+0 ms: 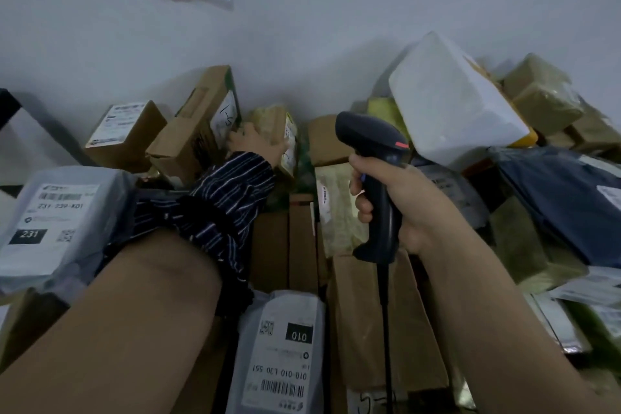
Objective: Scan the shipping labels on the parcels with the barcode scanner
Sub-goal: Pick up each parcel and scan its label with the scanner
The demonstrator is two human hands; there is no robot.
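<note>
My right hand grips the handle of a black barcode scanner, its head pointing away toward the pile and its cable hanging down. My left hand, in a striped sleeve, reaches far back and holds a small tape-wrapped parcel with a white label on its right side. A tall cardboard box with a handwritten label leans just left of that hand. A grey mailer bag marked 010 lies near me, label up. Another grey bag marked 231 lies at the left.
Parcels are heaped against a white wall: a white foam box tilted at the right, a dark blue bag, brown boxes at the back left, a long flat carton under the scanner. A black frame stands at far left.
</note>
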